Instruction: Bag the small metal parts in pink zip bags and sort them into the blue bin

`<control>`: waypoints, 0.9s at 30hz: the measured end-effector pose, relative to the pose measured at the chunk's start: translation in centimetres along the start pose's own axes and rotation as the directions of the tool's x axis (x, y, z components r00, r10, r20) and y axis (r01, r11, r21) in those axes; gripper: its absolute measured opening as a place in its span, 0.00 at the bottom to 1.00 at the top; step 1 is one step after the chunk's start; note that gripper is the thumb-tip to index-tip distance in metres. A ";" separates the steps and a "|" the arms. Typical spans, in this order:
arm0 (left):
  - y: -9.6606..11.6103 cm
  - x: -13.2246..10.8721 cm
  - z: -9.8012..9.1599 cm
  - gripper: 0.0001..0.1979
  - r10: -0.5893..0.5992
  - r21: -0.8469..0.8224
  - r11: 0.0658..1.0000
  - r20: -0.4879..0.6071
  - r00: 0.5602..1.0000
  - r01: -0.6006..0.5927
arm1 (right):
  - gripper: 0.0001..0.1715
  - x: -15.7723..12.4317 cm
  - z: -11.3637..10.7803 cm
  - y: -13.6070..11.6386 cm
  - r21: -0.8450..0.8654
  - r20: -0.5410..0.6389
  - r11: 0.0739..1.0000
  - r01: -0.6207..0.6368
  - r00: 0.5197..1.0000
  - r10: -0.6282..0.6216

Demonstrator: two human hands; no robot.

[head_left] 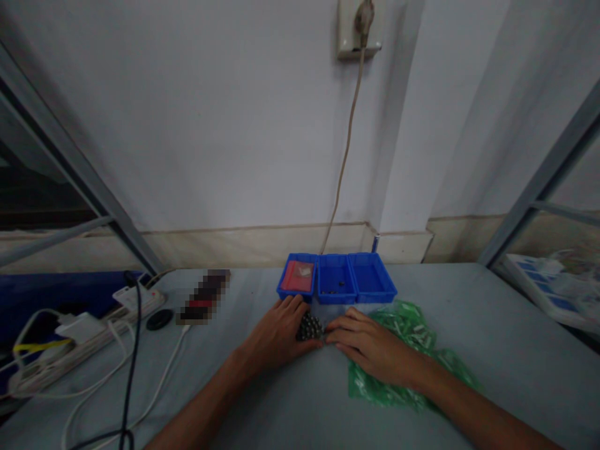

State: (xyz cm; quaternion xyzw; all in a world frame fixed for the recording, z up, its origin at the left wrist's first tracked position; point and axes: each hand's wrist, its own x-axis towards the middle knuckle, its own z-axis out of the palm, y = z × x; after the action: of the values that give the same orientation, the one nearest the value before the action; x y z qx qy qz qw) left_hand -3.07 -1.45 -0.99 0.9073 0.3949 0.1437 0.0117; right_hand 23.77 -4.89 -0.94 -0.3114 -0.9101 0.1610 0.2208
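My left hand [282, 330] lies on the table, curved round a heap of small dark, shiny metal pieces [309, 327]. Its thumb stretches along the near side of the heap and its fingers along the far side, with a wide gap between. At the right edge of the heap, my right hand [368, 342] has its fingertips drawn together; whatever is between them is too small to make out. Under and behind the right hand spreads a crumpled green plastic bag [415, 322]. Three joined blue bins stand just beyond both hands.
The left bin [280, 291] holds a red packet [297, 276]; a few small pieces lie in the middle bin [335, 272], beside the right bin [374, 278]. Leftward are a blurred-out phone-like object [205, 299], a round black disc [160, 319], a power strip [94, 340] and loose cables.
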 end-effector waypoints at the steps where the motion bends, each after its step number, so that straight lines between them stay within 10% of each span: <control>1: 0.0 0.0 0.0 0.24 0.001 0.002 1.000 -0.003 1.000 -0.001 | 0.19 0.0 0.0 0.0 0.002 0.002 1.000 0.001 1.000 -0.001; 27: 0.9 0.2 -0.7 0.12 0.008 -0.048 0.999 0.033 0.999 -0.006 | 0.20 0.0 0.2 0.2 -0.040 0.021 0.998 -0.051 0.998 0.052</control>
State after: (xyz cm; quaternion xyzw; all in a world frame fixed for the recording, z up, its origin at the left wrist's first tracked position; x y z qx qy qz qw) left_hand -2.55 -2.01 -0.13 0.9104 0.3879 0.1381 0.0397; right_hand 23.75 -4.77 -1.21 -0.3371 -0.9073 0.1521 0.2002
